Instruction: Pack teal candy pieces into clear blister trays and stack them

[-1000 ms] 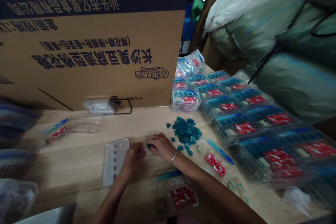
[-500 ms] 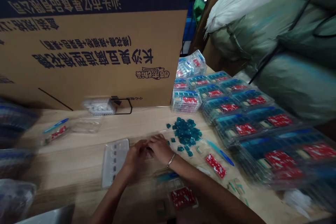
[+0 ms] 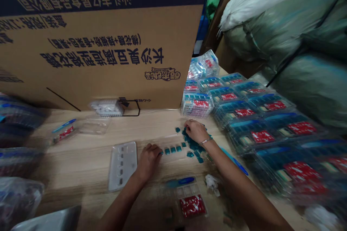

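**Left hand on the row, right hand in the teal pile**

So I was watching through the head camera from my end, and both hands were out over the middle of the wooden surface (image 3: 81,166). My left hand (image 3: 149,160) sat at the left end of a short row of teal pieces (image 3: 173,149), fingers bent, tips right up against the end piece. Couldn't tell whether they were pinching it or just touching. The row looked to be lying in something clear, but that part was too faint to be sure.

My right hand (image 3: 196,131), bracelet (image 3: 206,140) on the wrist, was over the teal pile (image 3: 193,145), right of the row and a bit nearer the surface's far edge. Those fingers were curled downward with the tips at the pile; whether they had hold of a piece, no idea. One loose teal piece (image 3: 177,130) lay just left of that hand.

Left of my left hand was a pale tray (image 3: 128,162) with a line of slots. Toward the near edge sat a clear pack with a red packet (image 3: 192,205) and a blue pen (image 3: 181,181). Stacks of filled packs (image 3: 262,136) ran along the right edge, and a big cardboard box (image 3: 108,75) with upside-down printing stood across the far side. Crumpled white stuff (image 3: 213,184) lay beside my right forearm.
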`<state>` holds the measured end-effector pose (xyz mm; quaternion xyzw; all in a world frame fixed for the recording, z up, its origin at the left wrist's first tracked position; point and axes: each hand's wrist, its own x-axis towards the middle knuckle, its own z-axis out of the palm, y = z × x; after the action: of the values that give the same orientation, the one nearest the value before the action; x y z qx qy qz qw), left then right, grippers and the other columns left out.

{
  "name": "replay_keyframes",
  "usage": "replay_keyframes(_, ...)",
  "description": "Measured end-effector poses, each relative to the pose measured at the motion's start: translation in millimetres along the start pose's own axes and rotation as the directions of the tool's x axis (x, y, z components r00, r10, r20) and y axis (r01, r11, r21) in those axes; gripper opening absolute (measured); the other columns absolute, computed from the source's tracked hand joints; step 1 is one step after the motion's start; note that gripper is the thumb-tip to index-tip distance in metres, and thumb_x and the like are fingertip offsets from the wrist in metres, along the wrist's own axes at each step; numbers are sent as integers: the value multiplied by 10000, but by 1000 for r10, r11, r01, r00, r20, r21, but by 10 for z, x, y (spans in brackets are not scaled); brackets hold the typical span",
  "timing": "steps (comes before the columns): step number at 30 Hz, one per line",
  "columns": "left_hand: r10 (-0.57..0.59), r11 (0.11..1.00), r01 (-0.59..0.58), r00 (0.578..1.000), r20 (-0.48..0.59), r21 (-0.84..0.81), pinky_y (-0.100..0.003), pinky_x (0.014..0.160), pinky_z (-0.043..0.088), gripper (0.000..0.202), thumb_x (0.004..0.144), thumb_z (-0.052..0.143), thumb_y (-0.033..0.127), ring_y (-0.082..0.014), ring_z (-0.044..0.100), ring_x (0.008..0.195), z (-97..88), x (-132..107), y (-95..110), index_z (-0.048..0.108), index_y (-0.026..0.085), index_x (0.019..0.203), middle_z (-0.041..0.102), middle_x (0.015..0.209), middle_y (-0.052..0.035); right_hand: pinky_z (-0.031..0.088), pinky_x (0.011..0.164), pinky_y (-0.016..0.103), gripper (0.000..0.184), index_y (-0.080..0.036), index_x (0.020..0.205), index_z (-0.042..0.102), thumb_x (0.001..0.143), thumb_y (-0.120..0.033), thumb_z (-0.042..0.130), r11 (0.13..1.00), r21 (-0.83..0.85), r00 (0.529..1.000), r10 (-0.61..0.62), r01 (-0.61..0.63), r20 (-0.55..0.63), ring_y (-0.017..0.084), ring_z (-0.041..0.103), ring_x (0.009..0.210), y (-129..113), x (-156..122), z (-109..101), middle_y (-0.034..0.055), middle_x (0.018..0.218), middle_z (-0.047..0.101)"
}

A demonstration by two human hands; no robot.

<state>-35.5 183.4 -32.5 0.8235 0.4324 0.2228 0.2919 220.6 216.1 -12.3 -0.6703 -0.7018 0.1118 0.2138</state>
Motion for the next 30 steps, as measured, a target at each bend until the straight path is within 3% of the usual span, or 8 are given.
replay_keyframes(6, -56, 974, 52, 998, -10, -222, -358, 832, 390, 209, 671, 598, 99, -210, 572, 827, 87, -10, -98, 689, 236, 800, 674, 829, -41, 405, 667, 273, 174, -218, 821, 598, 745, -107, 487, 999, -12, 999, -32, 32, -18, 175, 568, 751, -126, -93, -46, 42, 832, 629)
replay_keyframes(11, -190, 927, 179, 982, 1, -329, -332, 750, 434, 259, 652, 633, 181, -204, 575, 788, 24, -69, -67, 702, 229, 897, 678, 873, -57, 413, 676, 302, 218, -195, 749, 624, 710, -22, 499, 985, -173, 996, 42, -27, 83, 216, 587, 773, -85, 53, 13, 88, 799, 653)
replay_keyframes(16, -134, 931, 121, 991, -14, -345, -356, 815, 428, 174, 712, 609, 219, -219, 590, 841, -16, -111, -63, 718, 242, 846, 701, 844, -60, 429, 734, 330, 210, -174, 816, 640, 744, -46, 490, 990, -137, 999, -15, 21, 44, 231, 579, 829, -116, -10, -20, 101, 849, 642)
replay_keyframes(18, -189, 903, 138, 978, -89, -406, -355, 814, 434, 152, 695, 642, 243, -220, 595, 832, -12, -109, -51, 720, 245, 826, 701, 822, -56, 425, 802, 349, 201, -165, 860, 641, 760, -66, 498, 994, -58, 996, -89, 87, -22, 233, 556, 902, -223, -132, -39, 107, 921, 624)
replay_keyframes(20, -305, 837, 178, 937, -171, -517, -337, 777, 451, 144, 663, 683, 277, -213, 602, 806, -20, -98, -9, 717, 234, 797, 699, 804, -50, 418, 846, 351, 195, -171, 873, 644, 751, -69, 530, 977, 81, 980, -195, 199, -45, 220, 540, 944, -395, -276, -18, 96, 967, 609)
replay_keyframes(23, -427, 675, 226, 896, -122, -702, -289, 675, 464, 179, 634, 718, 322, -176, 600, 694, -75, -90, 113, 706, 203, 767, 694, 733, -32, 453, 774, 288, 190, -190, 883, 639, 734, -88, 581, 878, 393, 954, -299, 272, 7, 165, 570, 855, -710, -467, 90, 47, 909, 616)
replay_keyframes(26, -431, 523, 285, 901, 39, -803, -243, 603, 449, 210, 615, 743, 317, -138, 582, 622, -151, -126, 248, 704, 181, 770, 691, 692, -22, 462, 653, 232, 158, -190, 828, 640, 724, -90, 575, 770, 620, 976, -214, 152, 26, 124, 591, 713, -938, -585, 218, 6, 776, 627)
replay_keyframes(30, -439, 423, 342, 887, 140, -839, -244, 615, 458, 252, 567, 777, 284, -133, 589, 625, -181, -217, 345, 702, 176, 781, 700, 719, -24, 468, 624, 235, 111, -175, 783, 646, 747, -143, 546, 657, 754, 992, -76, -23, 96, 126, 603, 678, -982, -658, 301, 9, 731, 657)
